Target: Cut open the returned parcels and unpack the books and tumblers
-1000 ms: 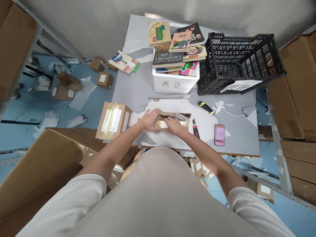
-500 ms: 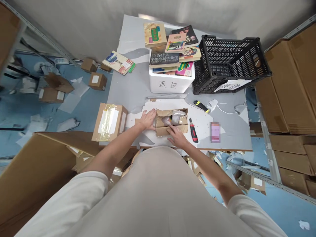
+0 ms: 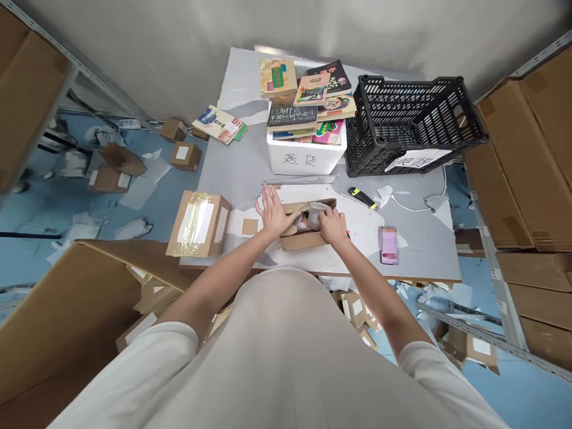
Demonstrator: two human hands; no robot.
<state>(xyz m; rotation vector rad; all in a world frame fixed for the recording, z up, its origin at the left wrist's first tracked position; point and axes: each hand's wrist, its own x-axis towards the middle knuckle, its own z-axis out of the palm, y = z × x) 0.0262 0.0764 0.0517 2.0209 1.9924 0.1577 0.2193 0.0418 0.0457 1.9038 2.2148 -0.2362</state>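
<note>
An opened cardboard box [image 3: 304, 241] lies on the table in front of me, with a clear plastic-wrapped item [image 3: 315, 217] inside. What the wrapping contains is hard to make out. My left hand [image 3: 273, 214] rests at the box's left end, fingers stretched away from me and thumb reaching over the edge. At the right end, my right hand [image 3: 333, 225] has its fingers curled over the box's edge, close against the plastic wrapping. Its fingertips are partly hidden. Most of the red utility knife is covered by that hand.
A taped carton [image 3: 196, 223] stands at left. Behind are a white bin [image 3: 308, 158] heaped with books, a black crate [image 3: 415, 125] and loose books [image 3: 218, 124]. A yellow-black cutter [image 3: 363, 198] and phone [image 3: 388, 245] lie at right; a cardboard scrap [image 3: 249, 226] lies left.
My right hand has moved from the box's near side to its right end, over the red knife. My left hand has shifted slightly right and spread its fingers. The view has tilted slightly.
</note>
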